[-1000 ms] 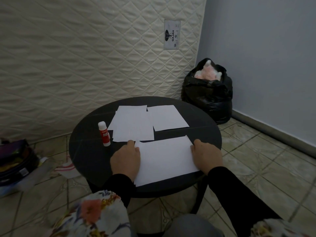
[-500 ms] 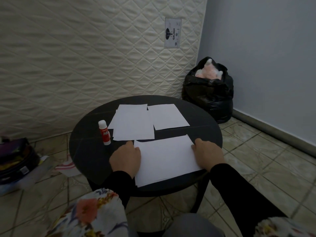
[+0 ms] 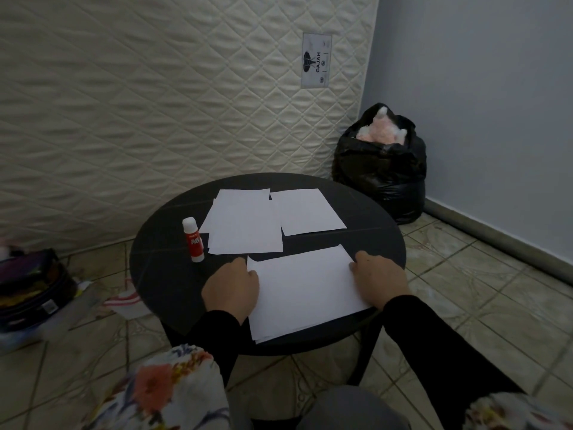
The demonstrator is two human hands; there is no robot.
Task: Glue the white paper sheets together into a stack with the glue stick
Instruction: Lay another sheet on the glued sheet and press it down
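A near stack of white paper sheets point(image 3: 304, 290) lies at the front of the round black table point(image 3: 161, 274). My left hand point(image 3: 231, 287) rests on its left edge and my right hand point(image 3: 379, 280) on its right edge, fingers curled at the sheets. Behind it lie a pile of loose white sheets point(image 3: 245, 225) and one single sheet point(image 3: 305, 211). A glue stick point(image 3: 193, 239) with a red label and white cap stands capped to the left of the pile, apart from both hands.
An upright quilted mattress point(image 3: 155, 103) stands behind the table. A black bag point(image 3: 381, 169) with pink stuffing sits in the right corner. A dark case point(image 3: 28, 287) and papers lie on the tiled floor at the left.
Both hands have stayed on the edges of the near stack. The view has shifted slightly; nothing on the table has moved.
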